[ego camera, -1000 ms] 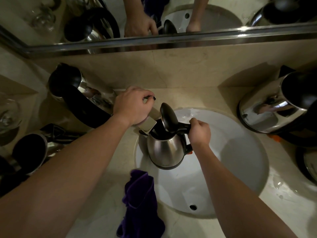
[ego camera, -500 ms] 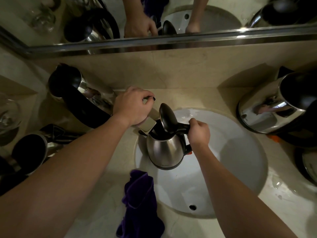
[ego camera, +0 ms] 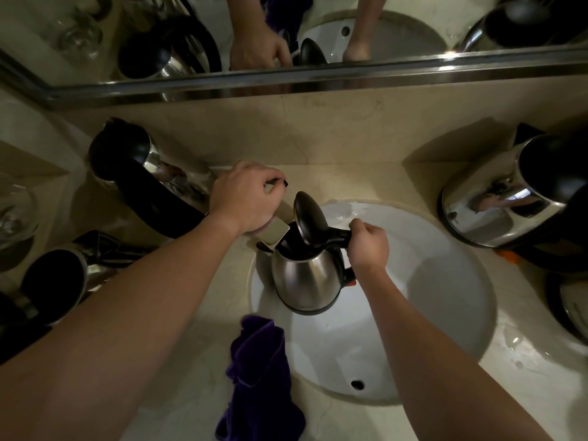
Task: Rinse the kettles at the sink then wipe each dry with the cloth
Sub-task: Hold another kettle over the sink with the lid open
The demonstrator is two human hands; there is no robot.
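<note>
Almost nothing has shifted since the earlier frames: both hands keep their grips and the held kettle sits as before, perhaps a touch lower-left.

Beige stone counter [ego camera: 197,370] carries a white oval sink [ego camera: 445,313], mirror [ego camera: 318,36] along the back wall. Purple cloth [ego camera: 257,377] lies crumpled on the counter at the sink's left rim, partly over the edge.

Held kettle [ego camera: 305,275]: stainless, upright over the left part of the basin, black lid [ego camera: 310,218] hinged open, mouth directly under the tap spout [ego camera: 274,234]. Water flow cannot be told.

Other kettles: one lying tilted at back left [ego camera: 127,157], one at left edge [ego camera: 57,281], one large at right [ego camera: 502,198], all on the counter, well apart from the sink kettle.

Right hand [ego camera: 369,246]: fingers curled round the black kettle handle.

Left hand [ego camera: 245,198]: fingers closed over the tap lever [ego camera: 277,184].
</note>
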